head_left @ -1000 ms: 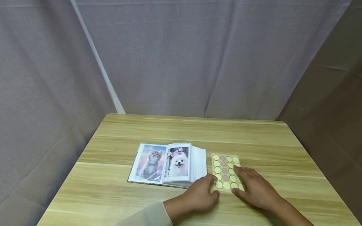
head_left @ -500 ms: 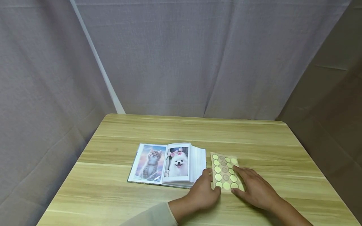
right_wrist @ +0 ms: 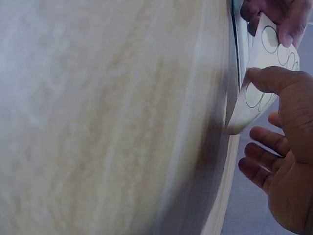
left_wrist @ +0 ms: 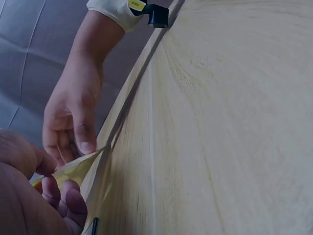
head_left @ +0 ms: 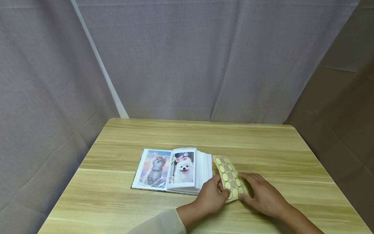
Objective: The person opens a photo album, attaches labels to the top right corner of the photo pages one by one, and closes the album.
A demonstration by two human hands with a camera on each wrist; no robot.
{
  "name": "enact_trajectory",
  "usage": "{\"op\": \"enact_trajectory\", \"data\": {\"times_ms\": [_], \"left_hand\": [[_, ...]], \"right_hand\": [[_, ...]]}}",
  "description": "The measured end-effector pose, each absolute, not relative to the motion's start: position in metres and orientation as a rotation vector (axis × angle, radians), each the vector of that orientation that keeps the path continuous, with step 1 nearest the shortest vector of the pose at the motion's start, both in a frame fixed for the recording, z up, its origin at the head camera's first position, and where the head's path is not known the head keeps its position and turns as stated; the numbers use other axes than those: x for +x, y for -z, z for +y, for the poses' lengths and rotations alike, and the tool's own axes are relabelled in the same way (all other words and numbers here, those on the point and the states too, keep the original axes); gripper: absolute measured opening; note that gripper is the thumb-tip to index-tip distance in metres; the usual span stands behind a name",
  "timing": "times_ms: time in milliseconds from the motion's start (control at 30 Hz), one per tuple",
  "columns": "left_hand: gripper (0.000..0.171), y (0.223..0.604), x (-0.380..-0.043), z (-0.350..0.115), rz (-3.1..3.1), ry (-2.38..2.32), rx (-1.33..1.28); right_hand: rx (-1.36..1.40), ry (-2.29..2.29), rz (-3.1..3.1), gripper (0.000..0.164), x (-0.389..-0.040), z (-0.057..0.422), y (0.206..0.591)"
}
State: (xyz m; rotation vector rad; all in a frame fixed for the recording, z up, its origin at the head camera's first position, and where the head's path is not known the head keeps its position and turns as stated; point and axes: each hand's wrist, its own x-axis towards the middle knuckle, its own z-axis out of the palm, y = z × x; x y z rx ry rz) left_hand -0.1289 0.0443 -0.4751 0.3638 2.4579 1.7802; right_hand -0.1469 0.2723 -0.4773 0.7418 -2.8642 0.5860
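A tan sheet of round yellow stickers [head_left: 230, 175] is tilted, its left side lifted off the table. My left hand [head_left: 211, 196] pinches the near left edge, thumb on top and fingers curled underneath. On the opposite edge, my right hand [head_left: 264, 195] touches the sheet with thumb and index finger. The right wrist view shows the right thumb [right_wrist: 269, 78] lying on the sticker sheet [right_wrist: 259, 63], the other fingers spread loosely below. Seen edge-on in the left wrist view, the sheet [left_wrist: 73, 169] bends between both hands. Its underside is mostly hidden.
An open photo album [head_left: 200, 169] lies just left of the sheet, showing a kitten picture [head_left: 155, 169] and a white dog picture [head_left: 184, 169]. Both are on a wood-grain table [head_left: 187, 135]. Grey curtains [head_left: 169, 58] hang behind the table.
The left hand has taken hold of the sheet's left edge and raised it, so the sheet tilts and shifts slightly left. The right hand stays nearly in place. The album is unmoved.
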Motion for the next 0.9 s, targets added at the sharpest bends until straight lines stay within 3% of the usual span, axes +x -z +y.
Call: {"op": "enact_trajectory", "data": {"times_ms": [133, 300, 900], "left_hand": [[0.018, 0.474, -0.13, 0.045, 2.407, -1.8, 0.394], [0.033, 0.473, -0.13, 0.046, 2.377, -1.829, 0.409], [0.036, 0.47, -0.129, 0.047, 2.465, -1.779, 0.482]], "right_hand": [[0.759, -0.584, -2.785, 0.053, -0.146, 0.269, 0.477], [0.796, -0.572, -2.662, 0.038, -0.146, 0.264, 0.476], [0.76, -0.624, -2.599, 0.022, -0.145, 0.253, 0.47]]}}
